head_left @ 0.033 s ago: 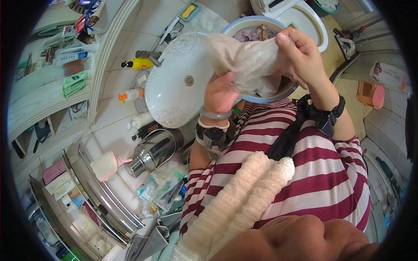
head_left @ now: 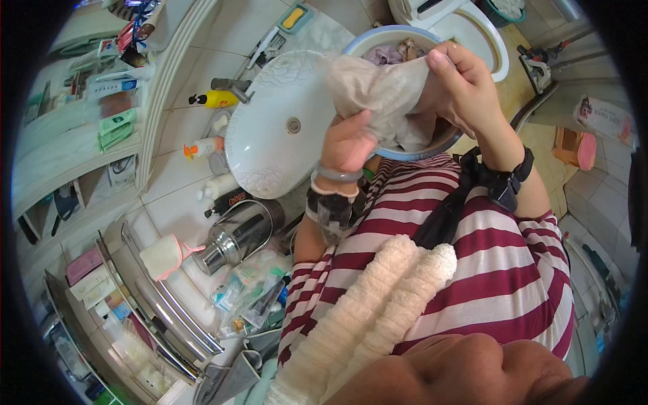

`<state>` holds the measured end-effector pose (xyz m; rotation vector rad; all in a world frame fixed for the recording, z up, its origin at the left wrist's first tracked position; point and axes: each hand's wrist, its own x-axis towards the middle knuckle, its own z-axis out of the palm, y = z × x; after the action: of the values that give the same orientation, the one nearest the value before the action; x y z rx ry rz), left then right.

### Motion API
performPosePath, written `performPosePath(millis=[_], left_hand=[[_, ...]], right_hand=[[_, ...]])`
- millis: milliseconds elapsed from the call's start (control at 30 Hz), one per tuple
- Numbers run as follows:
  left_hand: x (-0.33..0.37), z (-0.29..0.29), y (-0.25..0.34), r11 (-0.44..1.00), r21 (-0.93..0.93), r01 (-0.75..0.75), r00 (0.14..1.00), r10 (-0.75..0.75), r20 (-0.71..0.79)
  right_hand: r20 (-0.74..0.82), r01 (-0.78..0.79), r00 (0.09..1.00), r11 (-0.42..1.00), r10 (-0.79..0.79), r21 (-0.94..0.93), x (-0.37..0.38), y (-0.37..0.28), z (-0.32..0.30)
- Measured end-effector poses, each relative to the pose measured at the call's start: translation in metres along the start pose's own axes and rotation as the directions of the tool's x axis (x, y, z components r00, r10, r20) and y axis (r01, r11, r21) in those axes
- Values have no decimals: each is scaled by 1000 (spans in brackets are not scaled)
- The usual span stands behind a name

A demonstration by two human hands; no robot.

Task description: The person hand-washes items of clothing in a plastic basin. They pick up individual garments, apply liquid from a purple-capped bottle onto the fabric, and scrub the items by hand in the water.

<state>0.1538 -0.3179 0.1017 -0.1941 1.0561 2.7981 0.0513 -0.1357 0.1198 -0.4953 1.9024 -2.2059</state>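
Above a round basin (head_left: 451, 143) with a blue rim, I hold up a pale, wet-looking cloth (head_left: 381, 91). My right hand (head_left: 474, 84) is closed, pinching the cloth's right edge between thumb and fingers. Lower on its left side, my left hand (head_left: 345, 143) grips the cloth, thumb in front and fingers partly hidden behind. Other crumpled laundry (head_left: 386, 54), mauve and brownish, lies in the basin behind the cloth. The cloth's left end is blurred.
A white sink (head_left: 270, 128) with a faucet (head_left: 233, 88) is at my left. Bottles and a steel thermos (head_left: 236, 236) line the counter beside it. A toilet (head_left: 496, 40) stands beyond the basin. Shelves (head_left: 74, 162) crowd the far left; a pink-and-brown box (head_left: 574, 147) is at right.
My left hand has shifted slightly to the right, and the cloth's left part has bunched a little differently. My right hand is almost where it was.
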Motion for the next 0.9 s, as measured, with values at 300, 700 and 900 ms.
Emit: performPosePath(millis=[300, 700, 900], left_hand=[[23, -7, -21, 978, -186, 92, 994, -100, -35], [18, 23, -15, 968, -247, 47, 999, -45, 12], [21, 4, -19, 969, -227, 95, 993, -76, 91]], right_hand=[[422, 548, 827, 696, -370, -464, -3, 20, 41], [123, 222, 974, 716, -189, -661, 31, 51, 31], [225, 277, 960, 707, -169, -650, 8, 55, 41]])
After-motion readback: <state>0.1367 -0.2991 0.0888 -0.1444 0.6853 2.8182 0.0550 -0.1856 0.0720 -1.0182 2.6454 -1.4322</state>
